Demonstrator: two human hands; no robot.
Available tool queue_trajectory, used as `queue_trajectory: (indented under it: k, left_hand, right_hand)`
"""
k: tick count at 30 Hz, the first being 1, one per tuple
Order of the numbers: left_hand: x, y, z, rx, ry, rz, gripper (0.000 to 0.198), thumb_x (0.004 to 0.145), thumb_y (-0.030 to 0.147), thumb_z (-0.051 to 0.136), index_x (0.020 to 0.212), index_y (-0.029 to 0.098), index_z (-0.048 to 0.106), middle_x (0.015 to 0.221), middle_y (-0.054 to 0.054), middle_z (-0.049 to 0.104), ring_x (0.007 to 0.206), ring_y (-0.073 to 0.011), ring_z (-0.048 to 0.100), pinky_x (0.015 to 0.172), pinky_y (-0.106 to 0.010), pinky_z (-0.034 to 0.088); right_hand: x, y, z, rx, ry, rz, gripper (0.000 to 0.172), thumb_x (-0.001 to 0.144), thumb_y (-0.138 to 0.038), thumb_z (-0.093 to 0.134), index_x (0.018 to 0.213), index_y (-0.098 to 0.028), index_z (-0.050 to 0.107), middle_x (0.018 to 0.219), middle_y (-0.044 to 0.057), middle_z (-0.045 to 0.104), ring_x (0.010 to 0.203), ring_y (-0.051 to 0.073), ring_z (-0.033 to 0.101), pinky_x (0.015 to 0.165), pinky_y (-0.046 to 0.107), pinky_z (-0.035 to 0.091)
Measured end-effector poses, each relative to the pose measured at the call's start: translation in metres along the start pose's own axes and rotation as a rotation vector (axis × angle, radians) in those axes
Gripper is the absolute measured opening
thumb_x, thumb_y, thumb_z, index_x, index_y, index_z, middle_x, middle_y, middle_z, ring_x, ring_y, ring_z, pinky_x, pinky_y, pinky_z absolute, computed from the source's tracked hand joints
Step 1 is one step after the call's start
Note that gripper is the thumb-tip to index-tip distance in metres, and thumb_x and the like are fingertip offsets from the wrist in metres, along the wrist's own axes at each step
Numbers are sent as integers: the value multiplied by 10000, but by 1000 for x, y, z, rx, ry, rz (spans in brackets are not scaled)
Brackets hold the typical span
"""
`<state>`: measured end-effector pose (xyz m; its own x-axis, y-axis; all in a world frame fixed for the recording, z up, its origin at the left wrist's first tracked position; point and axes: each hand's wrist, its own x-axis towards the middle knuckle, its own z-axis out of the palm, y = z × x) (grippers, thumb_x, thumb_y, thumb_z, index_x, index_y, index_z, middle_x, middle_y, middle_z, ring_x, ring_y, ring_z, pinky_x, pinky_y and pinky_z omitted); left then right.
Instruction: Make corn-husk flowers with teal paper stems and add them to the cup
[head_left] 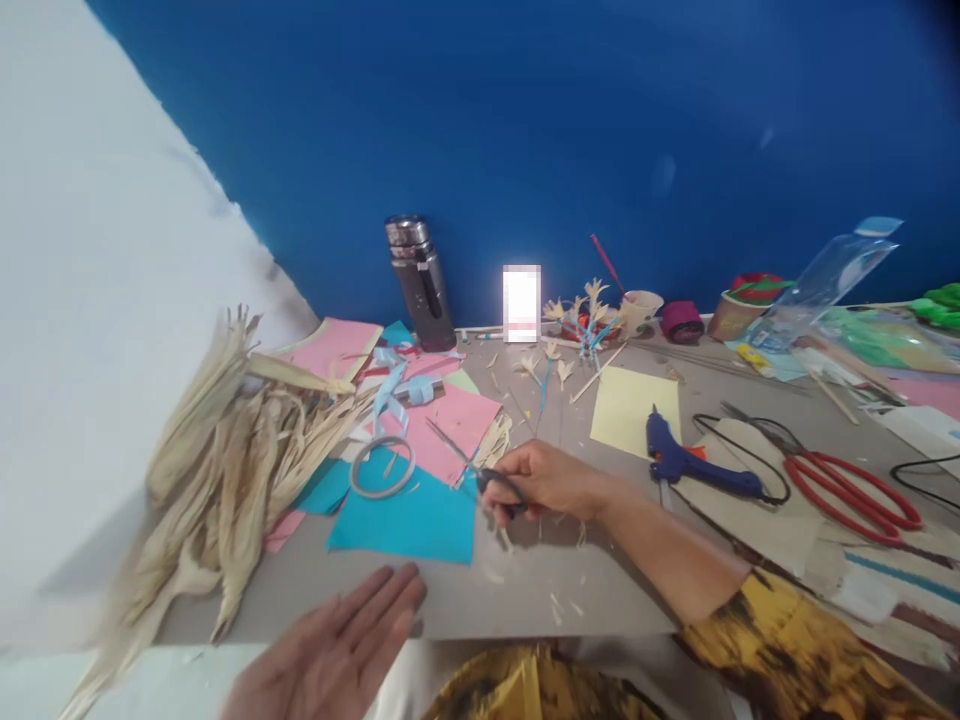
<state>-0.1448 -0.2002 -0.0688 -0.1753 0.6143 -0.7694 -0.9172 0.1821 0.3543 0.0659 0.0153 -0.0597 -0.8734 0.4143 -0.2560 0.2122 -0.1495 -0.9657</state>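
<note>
Some scissors (484,479), partly hidden, are clasped by the right grip (546,480) (left grip (349,640) outspread).

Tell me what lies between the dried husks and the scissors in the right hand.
The head view shows a grey ring, pale blue ribbon, turquoise paper and pink paper there.

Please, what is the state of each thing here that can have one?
Black-handled scissors: held in right hand
Left hand: open, empty
Flask: standing, lid on
Glue gun: lying on side
Red-handled scissors: lying unheld
Grey ring: lying flat
Paper cup: upright
</note>
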Motion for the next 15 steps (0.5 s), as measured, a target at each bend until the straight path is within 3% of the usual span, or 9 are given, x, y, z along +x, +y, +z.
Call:
queue_trajectory:
  k: [2,4,7,11,15]
  left_hand:
    - [-8,-3,10,-3,-3,19,716,906,149,466,1574,73,219,1399,-283,573,1232,-377,617,932,-486,599]
    - [-11,-6,18,16,1,9,707,911,144,479,1568,64,231,1413,-279,561,1263,-367,594,975,-468,580]
    - [-10,-10,20,45,-10,-22,702,910,123,492,1560,41,239,1418,-283,554,1287,-362,573,1024,-454,551]
    - [-6,-12,18,55,-42,-29,700,910,118,497,1553,14,241,1404,-299,561,1283,-364,576,1052,-464,528]
    - [-8,-14,23,72,-25,-3,660,923,118,466,1543,6,267,1367,-293,595,1243,-356,612,1010,-452,561]
  right_hand:
    - [-11,-13,-9,-217,-59,18,480,768,-601,717,713,-125,681,673,13,660,566,78,495,517,188,340]
    - [-23,-26,-20,-459,-222,130,429,796,-538,711,662,-131,682,627,3,643,559,83,494,519,197,329]
    - [-40,-37,-35,-680,-297,296,451,780,-556,710,612,-139,676,561,-5,615,513,81,437,490,214,288]
    - [-46,-29,-41,-666,-383,397,464,802,-571,678,633,-139,676,625,14,676,530,81,414,510,218,303]
    - [-35,-13,-34,-537,-402,423,476,806,-594,659,676,-136,677,637,15,679,517,79,393,496,221,288]
